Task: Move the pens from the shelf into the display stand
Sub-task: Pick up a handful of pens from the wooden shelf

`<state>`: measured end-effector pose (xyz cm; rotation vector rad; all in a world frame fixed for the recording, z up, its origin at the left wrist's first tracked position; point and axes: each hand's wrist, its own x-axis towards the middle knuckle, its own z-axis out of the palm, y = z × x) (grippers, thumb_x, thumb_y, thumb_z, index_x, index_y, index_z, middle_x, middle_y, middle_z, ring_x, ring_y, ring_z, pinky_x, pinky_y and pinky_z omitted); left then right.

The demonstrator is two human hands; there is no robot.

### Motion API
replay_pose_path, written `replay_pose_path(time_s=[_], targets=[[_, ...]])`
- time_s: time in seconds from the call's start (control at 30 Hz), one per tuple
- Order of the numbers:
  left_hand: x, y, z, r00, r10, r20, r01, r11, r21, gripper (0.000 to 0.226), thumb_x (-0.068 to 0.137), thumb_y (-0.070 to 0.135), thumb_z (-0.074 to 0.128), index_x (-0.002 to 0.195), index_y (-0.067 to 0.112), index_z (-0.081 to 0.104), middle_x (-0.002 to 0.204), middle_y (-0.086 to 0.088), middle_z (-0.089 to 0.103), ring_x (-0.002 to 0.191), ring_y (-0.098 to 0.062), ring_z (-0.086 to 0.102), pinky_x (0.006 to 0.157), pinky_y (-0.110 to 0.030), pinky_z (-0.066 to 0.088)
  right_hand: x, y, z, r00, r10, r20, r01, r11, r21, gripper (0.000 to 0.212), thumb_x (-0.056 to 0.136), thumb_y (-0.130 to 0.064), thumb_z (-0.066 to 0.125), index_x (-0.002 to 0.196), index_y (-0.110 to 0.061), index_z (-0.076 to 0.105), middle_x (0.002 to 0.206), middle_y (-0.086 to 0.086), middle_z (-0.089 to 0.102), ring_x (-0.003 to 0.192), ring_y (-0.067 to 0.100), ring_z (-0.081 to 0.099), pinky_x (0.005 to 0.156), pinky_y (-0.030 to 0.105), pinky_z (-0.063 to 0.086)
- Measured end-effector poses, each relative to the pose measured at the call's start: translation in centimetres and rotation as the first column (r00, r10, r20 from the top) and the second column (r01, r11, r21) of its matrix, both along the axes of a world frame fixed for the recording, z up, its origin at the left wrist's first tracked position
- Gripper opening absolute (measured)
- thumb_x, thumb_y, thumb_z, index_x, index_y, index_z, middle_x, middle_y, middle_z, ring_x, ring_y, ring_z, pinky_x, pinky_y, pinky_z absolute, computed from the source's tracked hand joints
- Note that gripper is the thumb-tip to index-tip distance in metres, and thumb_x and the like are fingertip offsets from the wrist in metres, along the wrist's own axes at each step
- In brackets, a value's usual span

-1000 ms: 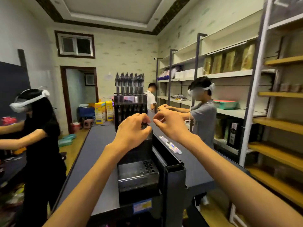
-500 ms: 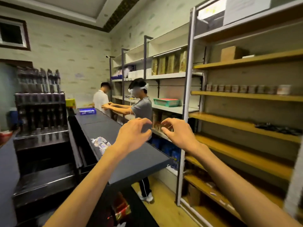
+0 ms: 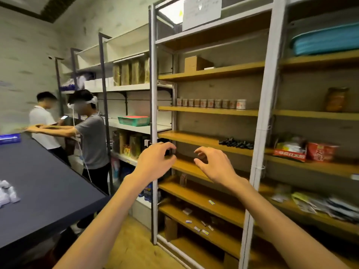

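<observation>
A pile of black pens lies on a wooden shelf of the metal-framed rack, right of centre. My left hand hovers in front of the rack's left post, below and left of the pens, fingers loosely curled with nothing held. Just right of it, my right hand is raised with its fingers spread and slightly bent, empty, short of the pens and lower than them. The display stand is out of view.
A dark table fills the left side, with white packets and a blue box on it. Two people stand at its far end. Small jars and red packages sit on nearby shelves.
The view has swung right, from the display stand on the table to the shelf rack. Both hands left the stand and now hover empty before the shelves.
</observation>
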<state>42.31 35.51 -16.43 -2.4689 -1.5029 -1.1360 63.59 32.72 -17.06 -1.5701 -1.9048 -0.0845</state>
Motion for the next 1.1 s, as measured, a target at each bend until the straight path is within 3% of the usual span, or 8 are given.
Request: replay_pose_path(time_s=[0.2,0.37,0.53,0.6,0.8,0.93,1.1], targets=[[7.6,3.7,-0.8,0.996,-0.077,-0.044,0.076,0.996,-0.041,0.034,0.093,0.043,0.058,0.127,0.038,0.059,0.113,0.014,0.061,0.107,-0.012,0.059,0.083,-0.036,0.052,8.1,1.8,-1.5,0.993,-0.102,-0.06,0.101,0.995,-0.027,0.036,0.096,-0.04,0.065,0.132,-0.034,0.059,0.124,-0.009,0.066,0.115,0.011,0.06,0.098,0.036,0.054],[12.7,7.7,-1.9,0.99,-0.127,-0.055,0.124,0.991,-0.055,0.035,0.094,0.043,0.059,0.129,0.035,0.06,0.119,0.01,0.063,0.096,-0.009,0.062,0.085,-0.036,0.055,12.8,4.9,-2.8,0.986,-0.156,-0.062,0.153,0.987,-0.048,0.038,0.097,-0.04,0.064,0.134,-0.032,0.058,0.127,-0.008,0.064,0.117,0.011,0.06,0.096,0.031,0.053],[17.0,13.4,-3.1,0.988,-0.138,-0.075,0.132,0.988,-0.078,0.036,0.094,0.044,0.059,0.13,0.038,0.058,0.134,0.005,0.06,0.115,-0.017,0.061,0.095,-0.041,0.053,16.8,9.9,-3.9,0.98,-0.19,-0.064,0.186,0.981,-0.054,0.039,0.097,-0.039,0.064,0.135,-0.031,0.058,0.129,-0.007,0.064,0.119,0.011,0.059,0.098,0.03,0.052],[18.3,16.4,-3.6,0.986,-0.154,-0.064,0.149,0.986,-0.08,0.036,0.094,0.044,0.058,0.13,0.038,0.058,0.13,0.007,0.061,0.116,-0.018,0.06,0.094,-0.041,0.053,18.3,12.5,-4.3,0.978,-0.199,-0.064,0.197,0.979,-0.048,0.039,0.097,-0.039,0.064,0.134,-0.031,0.057,0.129,-0.007,0.063,0.118,0.01,0.059,0.097,0.03,0.052],[21.6,27.0,-5.1,0.986,-0.168,-0.004,0.167,0.982,-0.084,0.036,0.095,0.046,0.058,0.13,0.039,0.059,0.122,0.012,0.062,0.1,-0.008,0.06,0.081,-0.032,0.053,21.8,21.9,-5.6,0.97,-0.235,-0.064,0.232,0.971,-0.057,0.038,0.098,-0.039,0.064,0.134,-0.03,0.059,0.131,-0.008,0.063,0.12,0.011,0.058,0.1,0.034,0.052],[23.7,33.4,-5.3,0.976,-0.216,-0.019,0.213,0.97,-0.114,0.036,0.096,0.044,0.058,0.131,0.035,0.059,0.119,0.007,0.065,0.105,-0.014,0.061,0.083,-0.033,0.052,23.7,27.5,-5.7,0.967,-0.251,-0.053,0.247,0.966,-0.072,0.038,0.099,-0.037,0.063,0.135,-0.027,0.059,0.131,-0.005,0.063,0.12,0.013,0.058,0.1,0.036,0.052],[27.2,39.6,-5.5,0.964,-0.265,-0.003,0.261,0.954,-0.144,0.033,0.095,0.041,0.059,0.127,0.033,0.061,0.107,0.004,0.069,0.087,-0.013,0.064,0.079,-0.036,0.055,26.7,33.0,-5.8,0.955,-0.285,-0.08,0.28,0.958,-0.064,0.034,0.098,-0.036,0.063,0.131,-0.028,0.06,0.125,-0.006,0.062,0.109,0.011,0.059,0.091,0.032,0.052]])
